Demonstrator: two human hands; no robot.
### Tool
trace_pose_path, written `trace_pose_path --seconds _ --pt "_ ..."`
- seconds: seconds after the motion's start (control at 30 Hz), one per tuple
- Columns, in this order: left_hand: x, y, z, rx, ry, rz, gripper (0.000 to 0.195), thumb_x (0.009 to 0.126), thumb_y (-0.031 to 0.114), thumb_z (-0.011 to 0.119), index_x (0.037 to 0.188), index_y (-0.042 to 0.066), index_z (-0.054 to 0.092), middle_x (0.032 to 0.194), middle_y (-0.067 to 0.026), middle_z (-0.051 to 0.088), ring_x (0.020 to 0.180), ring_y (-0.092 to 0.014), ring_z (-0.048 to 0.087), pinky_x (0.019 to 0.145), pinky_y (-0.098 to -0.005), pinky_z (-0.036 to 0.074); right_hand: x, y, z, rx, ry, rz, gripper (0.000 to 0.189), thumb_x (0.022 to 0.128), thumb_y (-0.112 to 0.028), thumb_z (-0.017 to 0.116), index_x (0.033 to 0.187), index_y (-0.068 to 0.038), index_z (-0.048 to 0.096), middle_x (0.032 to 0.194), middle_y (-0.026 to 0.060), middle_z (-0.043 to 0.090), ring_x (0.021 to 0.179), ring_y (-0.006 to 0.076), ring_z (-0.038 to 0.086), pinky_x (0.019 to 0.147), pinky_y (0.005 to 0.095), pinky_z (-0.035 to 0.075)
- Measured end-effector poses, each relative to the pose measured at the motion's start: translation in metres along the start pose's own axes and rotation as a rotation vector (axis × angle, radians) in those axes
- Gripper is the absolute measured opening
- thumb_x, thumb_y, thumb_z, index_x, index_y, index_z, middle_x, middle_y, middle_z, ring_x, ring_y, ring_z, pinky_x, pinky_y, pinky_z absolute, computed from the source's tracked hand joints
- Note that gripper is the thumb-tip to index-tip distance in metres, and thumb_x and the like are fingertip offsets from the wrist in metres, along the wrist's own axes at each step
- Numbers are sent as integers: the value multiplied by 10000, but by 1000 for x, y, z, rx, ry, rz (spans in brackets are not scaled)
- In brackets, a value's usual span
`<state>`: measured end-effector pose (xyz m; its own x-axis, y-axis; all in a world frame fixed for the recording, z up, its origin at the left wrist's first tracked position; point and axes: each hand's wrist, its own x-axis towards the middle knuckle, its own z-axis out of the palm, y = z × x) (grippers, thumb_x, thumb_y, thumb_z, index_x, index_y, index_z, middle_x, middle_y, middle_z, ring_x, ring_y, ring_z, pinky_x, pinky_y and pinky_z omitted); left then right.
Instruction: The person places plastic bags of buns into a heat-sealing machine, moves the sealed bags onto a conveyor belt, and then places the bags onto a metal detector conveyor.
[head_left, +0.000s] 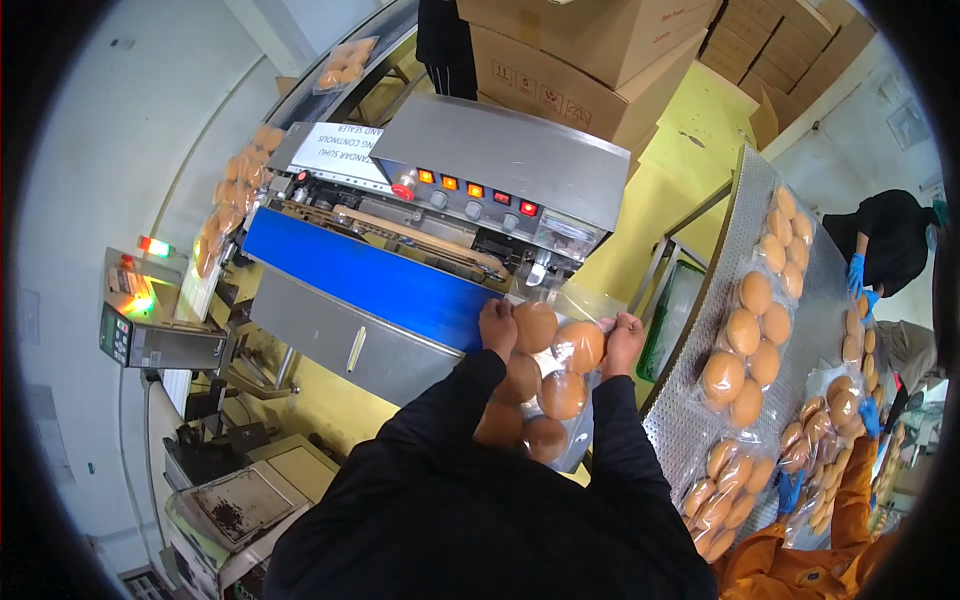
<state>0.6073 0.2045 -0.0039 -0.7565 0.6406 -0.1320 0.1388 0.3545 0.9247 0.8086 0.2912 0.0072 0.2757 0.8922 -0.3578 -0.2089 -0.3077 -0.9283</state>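
Note:
Between my hands hangs a clear plastic bag of round brown buns, lying in two rows. My left hand pinches the bag's upper left edge beside the blue conveyor belt. The upper right corner of the bag is gripped by my right hand. The flat, open-looking end of the bag points at the infeed end of a continuous band sealer. Lit orange and red switches and a red stop button line the sealer's front. My sleeves and body hide the bag's lower end.
At right, a perforated metal table carries several bags of buns. Workers with blue gloves stand around it. Sealed bags lie beyond the belt's left end, near a coding machine. Cardboard boxes stand behind the sealer.

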Motion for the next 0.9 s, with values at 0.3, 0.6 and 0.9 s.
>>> trace_pose_path --seconds 0.3,0.6,0.9 --pt "43 -6 -38 57 80 22 245 920 177 496 781 -21 533 693 -204 594 663 -359 586 621 -432 444 -16 12 52 -134 -18 -81 99 893 -102 552 851 -14 569 625 38 572 476 105 490 434 248 391" --pt "85 -22 -80 68 89 -23 262 928 179 493 734 4 517 650 -110 547 627 -215 515 600 -370 424 -35 28 106 -214 -22 -146 88 857 -26 547 813 36 590 630 72 604 522 118 550 490 264 428" --pt "131 -34 -146 -186 -11 -83 174 914 177 543 913 4 522 819 -91 587 757 -178 552 678 -343 448 -83 67 149 -266 49 -231 194 913 -141 504 926 31 592 780 83 632 672 131 579 602 272 449"
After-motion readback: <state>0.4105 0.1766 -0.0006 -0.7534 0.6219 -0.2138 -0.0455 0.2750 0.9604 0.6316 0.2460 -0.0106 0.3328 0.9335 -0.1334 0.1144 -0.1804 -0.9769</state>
